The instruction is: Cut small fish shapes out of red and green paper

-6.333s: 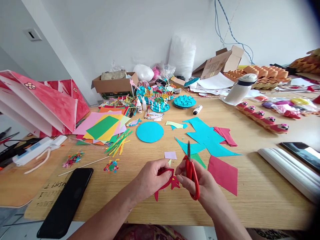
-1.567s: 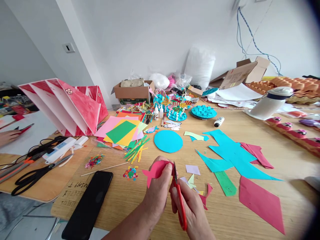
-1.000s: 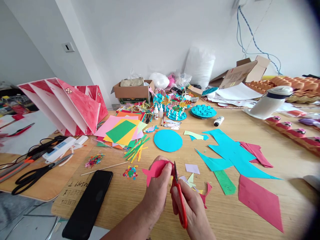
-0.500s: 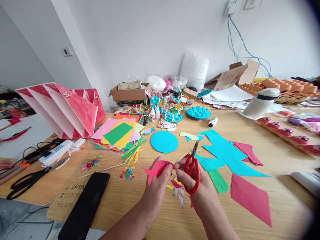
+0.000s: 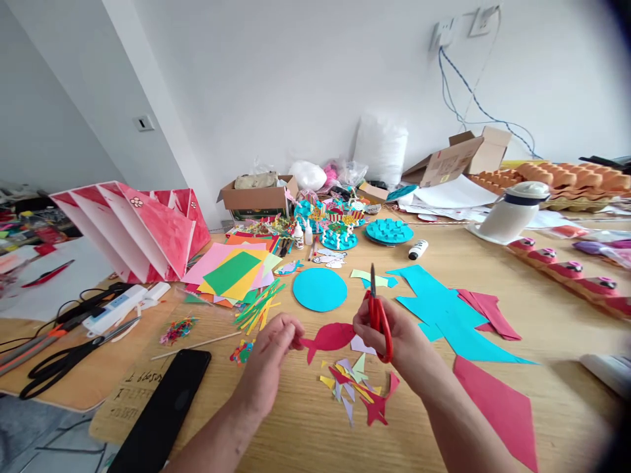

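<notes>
A red paper fish (image 5: 331, 336) hangs just above the wooden table (image 5: 493, 263), and my left hand (image 5: 272, 349) pinches its tail end with closed fingers. My right hand (image 5: 401, 337) grips red-handled scissors (image 5: 377, 316), blades together and pointing up, right beside the fish's head. A heap of small coloured paper scraps (image 5: 353, 386) lies on the table under and in front of the fish.
A blue paper circle (image 5: 319, 289), teal offcuts (image 5: 441, 307) and red sheets (image 5: 497, 407) lie around my hands. A black phone (image 5: 163, 412) sits near the front left edge, black scissors (image 5: 53, 364) further left. Coloured sheets (image 5: 231, 270), boxes and craft pieces crowd the back.
The fish has come away from the scissors and my hands have spread apart, the left now holding only its tail. More scraps lie on the table. The camera tilted up slightly.
</notes>
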Demonstrator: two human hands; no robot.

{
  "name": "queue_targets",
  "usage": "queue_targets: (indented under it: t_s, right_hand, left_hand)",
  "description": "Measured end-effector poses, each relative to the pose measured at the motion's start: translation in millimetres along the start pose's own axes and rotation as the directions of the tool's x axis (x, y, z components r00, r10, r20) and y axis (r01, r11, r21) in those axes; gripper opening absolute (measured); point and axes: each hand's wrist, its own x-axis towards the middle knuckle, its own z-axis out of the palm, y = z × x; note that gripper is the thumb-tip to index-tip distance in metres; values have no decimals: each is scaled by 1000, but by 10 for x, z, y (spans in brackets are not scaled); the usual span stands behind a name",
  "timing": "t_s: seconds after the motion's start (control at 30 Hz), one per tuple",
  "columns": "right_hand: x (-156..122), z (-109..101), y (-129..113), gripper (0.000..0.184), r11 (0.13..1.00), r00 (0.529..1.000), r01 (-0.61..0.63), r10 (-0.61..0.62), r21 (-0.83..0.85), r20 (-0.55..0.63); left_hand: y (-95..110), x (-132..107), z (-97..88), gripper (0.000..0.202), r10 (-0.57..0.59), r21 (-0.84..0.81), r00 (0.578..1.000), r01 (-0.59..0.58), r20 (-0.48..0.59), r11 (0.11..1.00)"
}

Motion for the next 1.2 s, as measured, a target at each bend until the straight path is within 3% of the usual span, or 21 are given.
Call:
queue_targets:
  t_s: [0.07, 0.17, 0.27, 0.33, 0.47, 0.57, 0.67, 0.83, 0.97, 1.1, 1.2]
  right_hand:
    - [34, -34, -29, 9, 983, 996, 32, -16, -183, 90]
    - [65, -16, -28, 7, 921, 977, 130, -55, -368, 206]
    - [88, 8, 2, 8, 891, 967, 166, -63, -422, 247]
    - [105, -5, 14, 8, 909, 975, 148, -67, -389, 214]
    - [136, -63, 25, 10, 983, 997, 44, -32, -179, 65]
    - [159, -51, 79, 17, 999, 997, -48, 49, -23, 55]
    - [183, 19, 182, 25, 989, 993, -103, 95, 103, 76]
    - [177, 109, 278, 28, 966, 985, -154, 134, 206, 107]
    - [167, 107, 246, 26, 962, 984, -177, 168, 209, 62]
    - [201, 89, 268, 24, 970, 982, -189, 184, 150, 48]
    - [224, 105, 345, 17, 982, 979, -182, 177, 47, 106]
  left_hand:
    - [98, 84, -71, 21, -9, 178, 998, -2, 61, 984]
    - [210, 218, -26, 19, -35, 522, 965, -110, 259, 846]
    - [216, 317, 102, 4, -73, 643, 922, -206, 379, 738]
    - [181, 350, 167, 6, -138, 607, 913, -137, 384, 783]
    - [159, 361, 225, 13, -199, 330, 939, 101, 279, 938]
    - [187, 374, 248, 14, -165, 160, 966, 134, 199, 978]
    - [186, 422, 263, 16, -150, 66, 971, 140, 187, 988]
    - [125, 510, 277, 15, -138, 34, 973, 134, 186, 990]
    - [104, 555, 289, 15, -164, 39, 967, 159, 194, 986]
    - [110, 627, 252, 10, -206, 130, 952, 180, 225, 975]
    - [74, 704, 173, 10, -244, 276, 925, 163, 292, 947]
